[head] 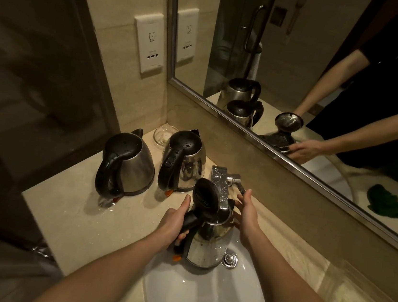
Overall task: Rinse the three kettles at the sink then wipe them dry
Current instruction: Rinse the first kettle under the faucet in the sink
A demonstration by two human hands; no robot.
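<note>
— Over the sink basin, right under the faucet, we have the third kettle with its lid flipped up. Our left hand is wrapped around its black handle; our right hand is spread flat against the far side of the steel body, fingers loose, steadying it.

— So we're on the rinse step?

— That's our reading. The other two kettles stand left of the faucet on the tabletop, lids shut, with droplets on them and puddles beneath, so they look rinsed but not wiped.

— Is water running?

— We cannot tell; no stream shows.

— What comes next?

— Probably swirling and tipping this kettle out into the basin, which calls for a firm grip on the handle and keeping the raised lid from knocking the faucet. Then wiping: a green cloth shows only in the mirror, right of the faucet.
</note>
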